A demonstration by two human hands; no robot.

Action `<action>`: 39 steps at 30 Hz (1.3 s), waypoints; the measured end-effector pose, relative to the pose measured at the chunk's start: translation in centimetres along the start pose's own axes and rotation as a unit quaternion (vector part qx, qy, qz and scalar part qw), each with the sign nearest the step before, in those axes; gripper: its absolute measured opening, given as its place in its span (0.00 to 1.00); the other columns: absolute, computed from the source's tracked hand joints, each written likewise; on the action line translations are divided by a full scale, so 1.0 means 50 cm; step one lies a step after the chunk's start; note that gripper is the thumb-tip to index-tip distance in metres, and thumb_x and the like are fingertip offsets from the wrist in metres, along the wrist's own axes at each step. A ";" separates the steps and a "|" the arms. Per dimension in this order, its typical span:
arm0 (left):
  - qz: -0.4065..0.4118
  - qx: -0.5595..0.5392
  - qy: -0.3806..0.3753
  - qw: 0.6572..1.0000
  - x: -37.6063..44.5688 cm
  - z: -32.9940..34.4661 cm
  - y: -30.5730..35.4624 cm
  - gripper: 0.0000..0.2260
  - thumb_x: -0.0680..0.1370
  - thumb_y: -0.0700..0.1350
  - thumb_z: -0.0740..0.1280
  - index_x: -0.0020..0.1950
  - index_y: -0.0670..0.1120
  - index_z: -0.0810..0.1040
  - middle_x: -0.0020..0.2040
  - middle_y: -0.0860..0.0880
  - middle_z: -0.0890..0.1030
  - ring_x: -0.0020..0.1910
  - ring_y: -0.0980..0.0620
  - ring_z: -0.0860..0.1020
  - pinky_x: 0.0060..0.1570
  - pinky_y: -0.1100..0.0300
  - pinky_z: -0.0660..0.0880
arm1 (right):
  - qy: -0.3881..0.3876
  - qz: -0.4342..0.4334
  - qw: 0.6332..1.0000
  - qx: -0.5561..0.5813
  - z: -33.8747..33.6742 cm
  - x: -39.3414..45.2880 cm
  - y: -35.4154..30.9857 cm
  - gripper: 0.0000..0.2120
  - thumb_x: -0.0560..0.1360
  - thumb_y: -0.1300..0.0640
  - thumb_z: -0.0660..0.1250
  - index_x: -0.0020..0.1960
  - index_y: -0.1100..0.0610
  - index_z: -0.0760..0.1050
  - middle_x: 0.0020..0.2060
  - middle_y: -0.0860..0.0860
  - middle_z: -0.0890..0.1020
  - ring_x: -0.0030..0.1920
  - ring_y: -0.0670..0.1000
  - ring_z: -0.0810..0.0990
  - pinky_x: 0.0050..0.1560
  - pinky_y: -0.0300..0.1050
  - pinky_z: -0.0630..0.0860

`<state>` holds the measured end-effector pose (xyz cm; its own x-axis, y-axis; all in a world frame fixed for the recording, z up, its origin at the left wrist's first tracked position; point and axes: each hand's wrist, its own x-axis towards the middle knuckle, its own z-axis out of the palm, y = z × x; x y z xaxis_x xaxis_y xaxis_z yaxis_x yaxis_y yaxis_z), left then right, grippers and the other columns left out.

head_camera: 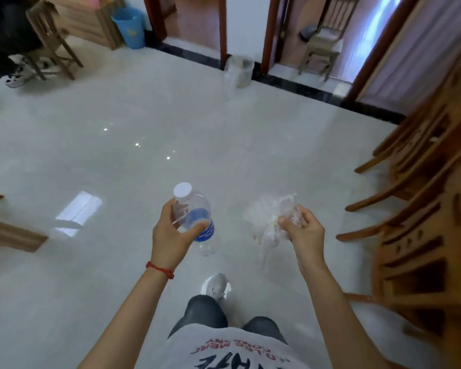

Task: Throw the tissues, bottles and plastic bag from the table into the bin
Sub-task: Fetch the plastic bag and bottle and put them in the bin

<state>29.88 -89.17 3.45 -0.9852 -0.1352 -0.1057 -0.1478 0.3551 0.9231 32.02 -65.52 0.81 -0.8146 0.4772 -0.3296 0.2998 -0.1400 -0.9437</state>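
Note:
My left hand grips a clear plastic bottle with a white cap and blue label, held upright over the floor. My right hand is closed on a crumpled clear plastic bag that hangs down from my fingers. A small pale bin lined with a clear bag stands far ahead against the wall between two doorways. A blue bin stands at the back left beside wooden furniture. The table is out of view.
Shiny white tiled floor stretches ahead. Wooden chairs line the right side. A wooden chair and a seated person's legs are at the far left. A wooden furniture edge juts in at left. My foot steps forward.

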 end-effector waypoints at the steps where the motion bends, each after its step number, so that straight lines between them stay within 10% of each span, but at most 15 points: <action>1: 0.008 0.005 -0.022 1.000 0.026 0.016 0.009 0.27 0.67 0.40 0.75 0.63 0.45 0.69 0.55 0.50 0.76 0.52 0.51 0.76 0.46 0.69 0.71 | 0.021 -0.001 1.000 0.005 -0.007 0.010 -0.003 0.20 0.68 0.68 0.72 0.58 0.60 0.75 0.48 0.53 0.81 0.43 0.47 0.80 0.42 0.37 0.79; 16: 0.091 0.026 -0.218 0.971 0.357 0.214 0.107 0.27 0.67 0.39 0.74 0.63 0.43 0.69 0.56 0.49 0.76 0.53 0.51 0.75 0.44 0.72 0.70 | 0.213 0.003 0.975 0.067 -0.021 0.193 -0.050 0.20 0.68 0.64 0.73 0.59 0.59 0.75 0.44 0.51 0.81 0.43 0.50 0.79 0.36 0.32 0.77; 33: 0.092 0.021 -0.217 0.972 0.719 0.594 0.289 0.28 0.68 0.41 0.74 0.65 0.42 0.68 0.61 0.43 0.76 0.55 0.48 0.75 0.53 0.57 0.73 | 0.209 -0.002 0.976 0.065 -0.130 0.711 -0.238 0.21 0.67 0.65 0.73 0.58 0.57 0.75 0.45 0.48 0.81 0.45 0.48 0.80 0.41 0.34 0.79; 39: 0.094 0.020 -0.210 0.973 0.861 0.733 0.378 0.28 0.68 0.42 0.73 0.65 0.42 0.67 0.63 0.43 0.75 0.57 0.46 0.75 0.55 0.55 0.73 | 0.205 0.007 0.978 0.048 -0.176 0.916 -0.329 0.23 0.67 0.63 0.74 0.60 0.57 0.75 0.54 0.55 0.81 0.53 0.55 0.80 0.53 0.50 0.79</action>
<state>-18.51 -54.39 2.79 -0.9429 0.3220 -0.0851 0.0443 0.3745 0.9262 -5.84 -33.73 1.50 -0.5372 0.7798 -0.3215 0.2460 -0.2197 -0.9440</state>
